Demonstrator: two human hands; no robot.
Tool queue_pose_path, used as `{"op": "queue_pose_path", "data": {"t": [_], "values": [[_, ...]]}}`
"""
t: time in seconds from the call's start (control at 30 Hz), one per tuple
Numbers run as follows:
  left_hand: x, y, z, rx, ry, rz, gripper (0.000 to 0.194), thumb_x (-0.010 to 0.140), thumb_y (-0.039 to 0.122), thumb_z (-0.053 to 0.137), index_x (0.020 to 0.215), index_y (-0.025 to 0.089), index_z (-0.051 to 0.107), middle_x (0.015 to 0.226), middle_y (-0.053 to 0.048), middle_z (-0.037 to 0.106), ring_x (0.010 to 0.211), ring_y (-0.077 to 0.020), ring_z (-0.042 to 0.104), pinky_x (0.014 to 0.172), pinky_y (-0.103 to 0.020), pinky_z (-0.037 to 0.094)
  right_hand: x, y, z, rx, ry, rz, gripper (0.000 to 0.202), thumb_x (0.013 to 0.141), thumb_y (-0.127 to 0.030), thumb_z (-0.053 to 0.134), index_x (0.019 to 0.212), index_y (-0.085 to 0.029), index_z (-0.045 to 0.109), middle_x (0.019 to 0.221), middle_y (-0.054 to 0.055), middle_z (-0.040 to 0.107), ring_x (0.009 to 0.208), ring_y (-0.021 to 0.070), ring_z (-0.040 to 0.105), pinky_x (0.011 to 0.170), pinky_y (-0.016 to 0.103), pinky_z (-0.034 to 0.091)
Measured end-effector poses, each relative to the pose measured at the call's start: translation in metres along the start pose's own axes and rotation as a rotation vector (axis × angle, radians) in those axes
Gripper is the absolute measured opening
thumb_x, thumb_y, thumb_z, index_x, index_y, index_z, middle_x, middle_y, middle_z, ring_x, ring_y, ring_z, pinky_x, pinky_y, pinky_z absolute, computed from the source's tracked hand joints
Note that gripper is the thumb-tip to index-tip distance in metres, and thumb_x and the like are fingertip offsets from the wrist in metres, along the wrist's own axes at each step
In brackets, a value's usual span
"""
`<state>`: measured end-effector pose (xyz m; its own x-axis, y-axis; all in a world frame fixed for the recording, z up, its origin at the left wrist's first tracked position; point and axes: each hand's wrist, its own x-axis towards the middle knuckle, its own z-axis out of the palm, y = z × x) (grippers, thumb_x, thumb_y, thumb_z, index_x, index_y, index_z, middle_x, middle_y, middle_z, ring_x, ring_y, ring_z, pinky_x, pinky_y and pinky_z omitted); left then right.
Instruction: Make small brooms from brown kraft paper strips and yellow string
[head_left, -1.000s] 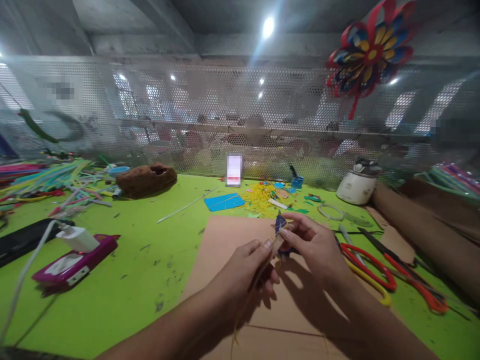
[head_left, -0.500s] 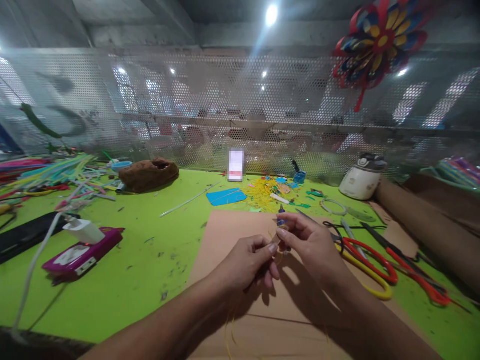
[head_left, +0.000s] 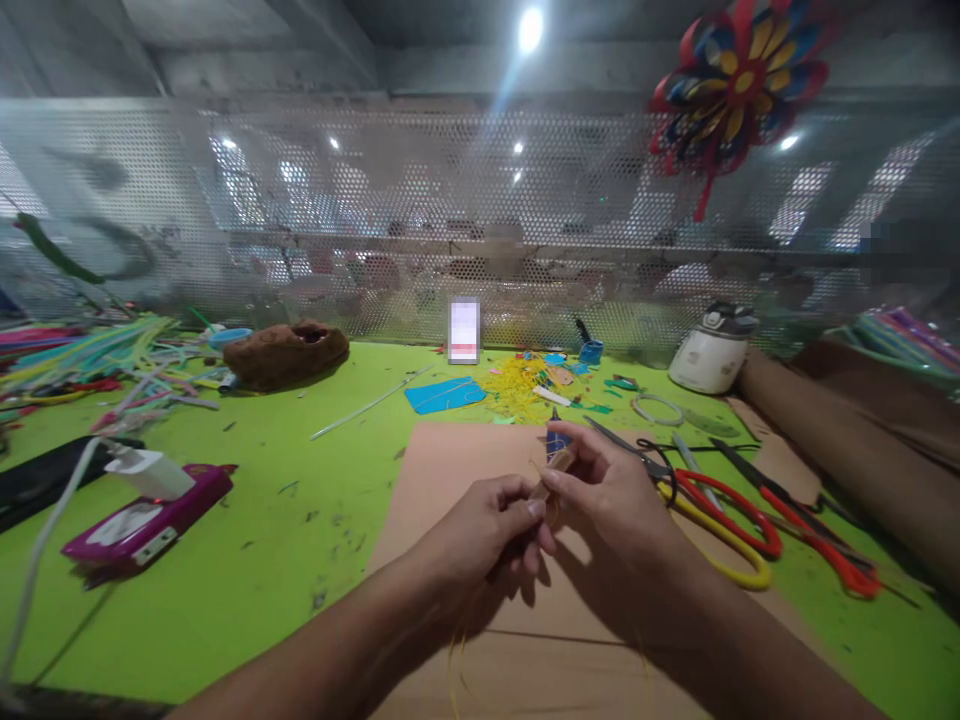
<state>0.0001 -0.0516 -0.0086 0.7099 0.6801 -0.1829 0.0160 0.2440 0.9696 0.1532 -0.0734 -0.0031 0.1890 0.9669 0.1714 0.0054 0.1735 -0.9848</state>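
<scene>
A tan strip (head_left: 559, 459) is held above the brown sheet (head_left: 450, 460), pinched in the grip of left hand (head_left: 491, 525) and right hand (head_left: 615, 490). Yellow thread (head_left: 451, 660) trails below; a dragging forearm could snag it. Scissors (head_left: 795, 523) lie rightward on the green counter (head_left: 300, 515).

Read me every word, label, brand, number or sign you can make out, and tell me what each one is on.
No text can be read anywhere in view.
Lit screen: blurred out, with only a reddish band near its bottom.
White jug: small marks on its side, too blurred to tell if they are print.
Held strip: no writing can be made out.
</scene>
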Motion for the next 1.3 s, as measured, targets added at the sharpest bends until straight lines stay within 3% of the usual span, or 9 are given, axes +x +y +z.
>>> {"op": "queue_pose_path", "data": {"t": [0.2,0.4,0.6,0.73,0.83,1.0,1.2,1.3], "values": [[0.002,-0.007,-0.004,-0.019,-0.044,0.041,0.023,0.085,0.034,0.051,0.076,0.013,0.053,0.049,-0.002,0.055,0.036,-0.0082,0.045,0.038,-0.019,0.036,0.006,-0.002,-0.007,-0.013,0.010,-0.006,0.037,0.066,-0.030,0.071,0.099,-0.013,0.064,0.059,-0.003,0.061,0.051,0.0132,0.058,0.051,0.027,0.047],[0.000,-0.001,-0.004,-0.003,-0.076,-0.003,0.021,0.083,0.035,0.053,0.083,0.014,0.053,0.062,-0.004,0.061,0.039,-0.0087,0.049,0.038,-0.020,0.036,0.010,0.003,-0.015,0.034,-0.006,0.051,0.041,0.065,-0.041,0.073,0.095,-0.013,0.067,0.062,0.001,0.067,0.051,0.0156,0.062,0.055,0.032,0.051],[-0.004,0.004,0.000,-0.026,-0.073,-0.004,0.014,0.082,0.027,0.055,0.086,0.014,0.055,0.066,-0.005,0.061,0.046,-0.0085,0.052,0.044,-0.019,0.035,0.010,0.001,-0.017,0.016,-0.006,0.065,0.039,0.066,-0.041,0.073,0.092,-0.012,0.068,0.061,0.002,0.067,0.051,0.0154,0.061,0.057,0.033,0.051],[-0.005,0.005,0.001,-0.032,-0.075,-0.015,0.014,0.084,0.027,0.053,0.083,0.013,0.056,0.058,-0.003,0.058,0.040,-0.0069,0.046,0.042,-0.020,0.030,0.009,-0.004,-0.019,0.034,-0.030,0.098,0.040,0.065,-0.042,0.073,0.091,-0.012,0.069,0.062,0.001,0.066,0.053,0.0153,0.060,0.061,0.035,0.052],[-0.003,0.003,-0.002,-0.066,-0.047,0.002,0.011,0.083,0.024,0.054,0.082,0.013,0.056,0.056,-0.003,0.057,0.042,-0.0062,0.045,0.043,-0.019,0.028,0.008,-0.004,-0.017,0.020,-0.067,0.108,0.042,0.067,-0.038,0.072,0.100,-0.013,0.065,0.070,0.002,0.066,0.061,0.0159,0.062,0.063,0.033,0.050],[0.002,-0.003,-0.008,-0.118,-0.068,0.039,0.013,0.079,0.024,0.059,0.082,0.012,0.056,0.069,-0.004,0.060,0.047,-0.0059,0.049,0.045,-0.018,0.029,0.001,0.009,-0.003,0.006,-0.081,0.013,0.077,0.062,-0.019,0.075,0.132,-0.022,0.043,0.081,0.001,0.064,0.073,0.0174,0.060,0.065,0.031,0.049],[0.000,0.002,-0.006,-0.041,-0.065,0.020,0.019,0.085,0.030,0.053,0.078,0.013,0.057,0.050,0.000,0.051,0.040,-0.0061,0.040,0.042,-0.019,0.025,-0.002,0.014,0.003,0.013,-0.022,-0.039,0.073,0.066,-0.021,0.074,0.132,-0.025,0.042,0.085,0.001,0.063,0.075,0.0173,0.058,0.067,0.032,0.048],[-0.002,0.002,-0.004,-0.031,-0.041,0.024,0.020,0.085,0.032,0.053,0.078,0.014,0.057,0.048,0.002,0.048,0.038,-0.0057,0.036,0.042,-0.019,0.026,-0.001,0.008,0.000,0.051,-0.012,-0.015,0.068,0.067,-0.022,0.071,0.129,-0.022,0.044,0.076,-0.002,0.060,0.069,0.0155,0.056,0.062,0.029,0.046]]}}
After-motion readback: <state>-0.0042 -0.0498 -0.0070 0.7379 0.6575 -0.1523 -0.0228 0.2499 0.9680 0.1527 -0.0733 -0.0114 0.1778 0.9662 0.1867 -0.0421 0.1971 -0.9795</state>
